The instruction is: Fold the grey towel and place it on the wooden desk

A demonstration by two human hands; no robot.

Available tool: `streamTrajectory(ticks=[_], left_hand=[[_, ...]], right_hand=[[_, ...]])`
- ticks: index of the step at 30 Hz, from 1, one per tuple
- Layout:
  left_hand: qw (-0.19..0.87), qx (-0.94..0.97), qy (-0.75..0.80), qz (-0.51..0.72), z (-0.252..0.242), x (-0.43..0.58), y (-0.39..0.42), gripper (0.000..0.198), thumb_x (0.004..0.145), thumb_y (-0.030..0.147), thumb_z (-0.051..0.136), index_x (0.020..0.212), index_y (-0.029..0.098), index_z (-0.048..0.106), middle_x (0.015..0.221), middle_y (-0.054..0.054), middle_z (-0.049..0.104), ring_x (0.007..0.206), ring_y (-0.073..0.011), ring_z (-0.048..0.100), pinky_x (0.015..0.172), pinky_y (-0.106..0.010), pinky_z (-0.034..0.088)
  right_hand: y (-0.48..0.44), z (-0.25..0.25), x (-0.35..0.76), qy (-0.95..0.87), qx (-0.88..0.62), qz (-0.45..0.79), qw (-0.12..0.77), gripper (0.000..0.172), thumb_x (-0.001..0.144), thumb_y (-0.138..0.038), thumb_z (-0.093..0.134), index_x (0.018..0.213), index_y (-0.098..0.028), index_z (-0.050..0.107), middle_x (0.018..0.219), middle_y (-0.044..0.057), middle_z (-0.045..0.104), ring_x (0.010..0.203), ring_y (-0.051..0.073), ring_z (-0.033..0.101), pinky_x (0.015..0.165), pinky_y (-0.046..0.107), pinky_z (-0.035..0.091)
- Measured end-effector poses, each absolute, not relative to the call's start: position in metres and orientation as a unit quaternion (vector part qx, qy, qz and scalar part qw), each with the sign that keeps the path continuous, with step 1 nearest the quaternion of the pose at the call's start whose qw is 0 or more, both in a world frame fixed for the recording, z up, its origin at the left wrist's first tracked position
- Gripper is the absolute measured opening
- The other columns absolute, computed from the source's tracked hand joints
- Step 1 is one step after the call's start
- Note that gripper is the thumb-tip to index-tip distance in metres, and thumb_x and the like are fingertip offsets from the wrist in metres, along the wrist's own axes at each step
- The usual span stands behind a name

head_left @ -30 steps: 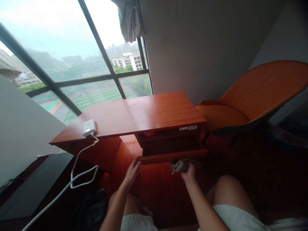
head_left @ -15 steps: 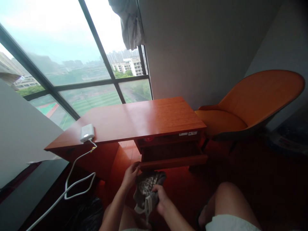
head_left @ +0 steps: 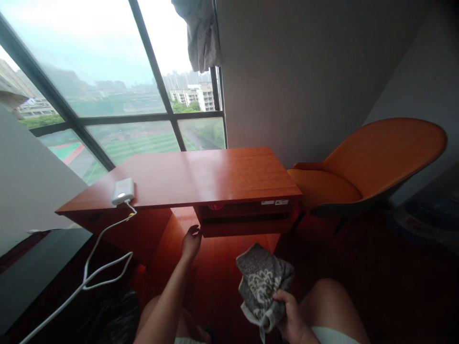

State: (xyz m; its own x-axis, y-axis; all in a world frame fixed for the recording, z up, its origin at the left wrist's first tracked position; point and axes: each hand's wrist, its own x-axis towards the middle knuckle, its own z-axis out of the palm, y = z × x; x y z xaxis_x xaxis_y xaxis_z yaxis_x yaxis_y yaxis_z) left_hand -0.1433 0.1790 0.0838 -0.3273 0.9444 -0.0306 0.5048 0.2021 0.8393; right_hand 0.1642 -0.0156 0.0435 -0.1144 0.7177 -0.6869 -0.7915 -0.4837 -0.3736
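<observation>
In my right hand (head_left: 292, 313) is a grey patterned cloth (head_left: 260, 274), pinched between thumb and fingers and hanging in loose folds above the floor. My left hand (head_left: 191, 242) reaches to the left front corner of the desk's drawer (head_left: 247, 229). Its fingers are loosely bent and apart, with the tips at the drawer's edge; whether they press on it I cannot tell. The drawer sits nearly flush under the shelf of the reddish wooden desk (head_left: 215, 177), with a dark gap above its front.
A white device (head_left: 123, 191) with a white cable (head_left: 91, 258) lies on the desk's left part. An orange chair (head_left: 387, 157) stands at the right. A dark-topped surface (head_left: 43, 272) is at the left, with a black plastic bag (head_left: 114, 315) below. Large windows (head_left: 107, 95) are behind.
The drawer has slid inward from well pulled out to nearly closed, with my left hand following at its corner. My right hand has carried the cloth to the right, away from the drawer.
</observation>
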Motion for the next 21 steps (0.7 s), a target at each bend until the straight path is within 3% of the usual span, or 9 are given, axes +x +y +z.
streamTrajectory(ticks=[6,11,16,21], left_hand=[[0.252,0.510,0.737,0.366,0.095,-0.121,0.174,0.022,0.077,0.033,0.051,0.089,0.017,0.061,0.097,-0.017,0.072,0.097,-0.0331,0.067,0.082,-0.042,0.048],[0.322,0.594,0.642,0.363,0.098,-0.071,0.134,0.019,0.076,0.031,0.051,0.082,0.018,0.064,0.090,-0.010,0.073,0.089,-0.0250,0.068,0.081,-0.035,0.052],[0.371,0.683,0.513,0.364,0.114,-0.018,0.063,0.024,0.082,0.029,0.053,0.101,0.021,0.065,0.105,-0.010,0.069,0.101,-0.0243,0.064,0.090,-0.038,0.051],[0.332,0.777,0.441,0.302,0.124,0.007,0.013,0.044,0.078,0.024,0.060,0.121,0.029,0.059,0.129,-0.014,0.057,0.121,-0.0312,0.052,0.101,-0.050,0.044]], right_hand=[[-0.015,0.048,0.167,0.052,-0.378,0.770,0.512,0.025,0.065,-0.026,0.063,0.086,-0.013,0.070,0.064,0.005,0.072,0.066,0.024,0.067,0.067,0.039,0.055],[-0.016,0.057,0.169,0.001,-0.333,0.790,0.514,0.031,0.069,-0.025,0.060,0.094,-0.011,0.071,0.075,0.008,0.075,0.072,0.024,0.068,0.070,0.037,0.054],[-0.014,0.065,0.170,-0.014,-0.336,0.782,0.524,0.027,0.069,-0.025,0.062,0.090,-0.010,0.072,0.080,0.009,0.076,0.078,0.023,0.067,0.076,0.035,0.053],[-0.009,0.082,0.167,0.019,-0.297,0.783,0.546,0.030,0.071,-0.034,0.067,0.093,-0.015,0.072,0.087,0.008,0.076,0.085,0.024,0.067,0.080,0.038,0.053]])
